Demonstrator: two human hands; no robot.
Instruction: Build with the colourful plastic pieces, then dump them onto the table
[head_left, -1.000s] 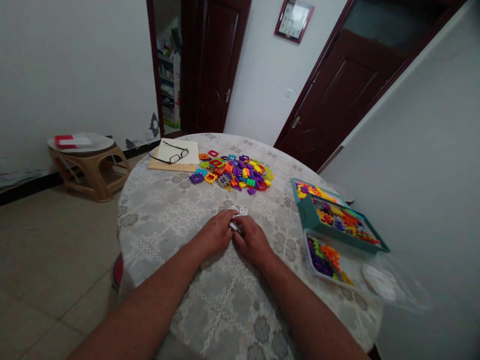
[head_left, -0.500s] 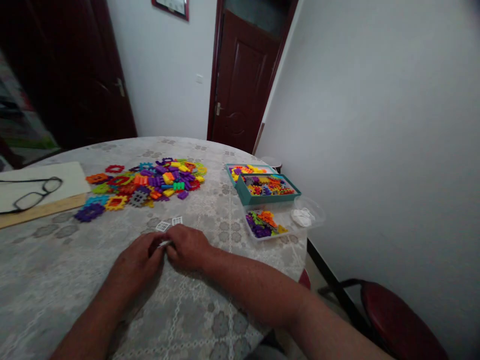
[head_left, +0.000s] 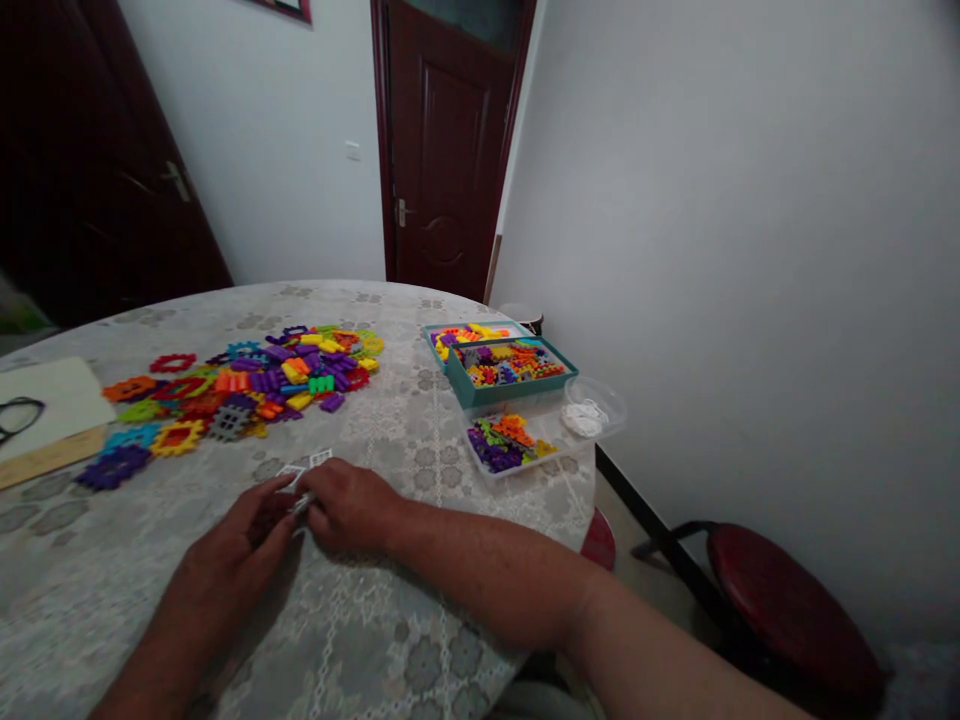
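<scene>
My left hand (head_left: pixel 240 545) and my right hand (head_left: pixel 345 505) rest together on the lace tablecloth (head_left: pixel 375 640), fingers pinched around a small white plastic piece (head_left: pixel 300 500) between them. Two small white grid pieces (head_left: pixel 304 465) lie on the cloth just beyond my fingers. Farther back spreads a pile of colourful interlocking plastic pieces (head_left: pixel 247 385).
A teal box (head_left: pixel 510 372) full of coloured pieces and a clear tray (head_left: pixel 517 445) with more sit at the table's right, beside a clear lid (head_left: pixel 592 410). Glasses (head_left: pixel 15 415) lie on a pad at the left. A red stool (head_left: pixel 787 620) stands by the wall.
My head has turned to the right, so the table shifted left in view and the stool appeared. Both hands stay pinched together on the white piece.
</scene>
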